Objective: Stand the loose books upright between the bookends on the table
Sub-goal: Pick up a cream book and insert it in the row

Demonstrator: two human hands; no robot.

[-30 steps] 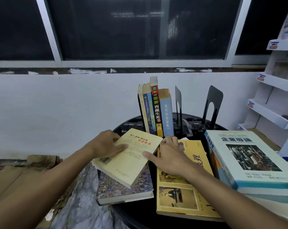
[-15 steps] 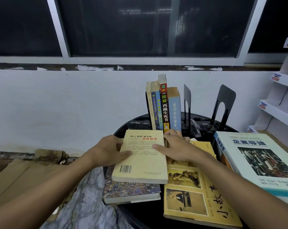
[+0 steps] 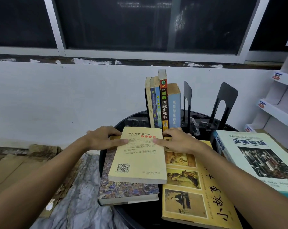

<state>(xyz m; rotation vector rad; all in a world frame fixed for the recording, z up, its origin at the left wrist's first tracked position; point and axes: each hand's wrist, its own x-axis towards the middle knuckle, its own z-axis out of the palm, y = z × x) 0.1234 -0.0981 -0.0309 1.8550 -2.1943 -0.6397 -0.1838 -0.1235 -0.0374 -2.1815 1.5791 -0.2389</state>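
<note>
While both forearms reach in from 7 and 5 o'clock, the left hand (image 3: pixel 103 138) and right hand (image 3: pixel 178 141) grasp the far corners of the pale yellow book (image 3: pixel 138 159), thumbs flat on its back cover, fingers curled over its far edge. It lies barcode-up over a patterned book (image 3: pixel 126 190) at the desk's (image 3: pixel 140 215) 7 o'clock side. Upright books (image 3: pixel 163 103) stand at 12 o'clock, two black bookends (image 3: pixel 187 100) at 1 o'clock.

Upright books (image 3: pixel 163 103) behind flat books (image 3: pixel 138 156)
</note>
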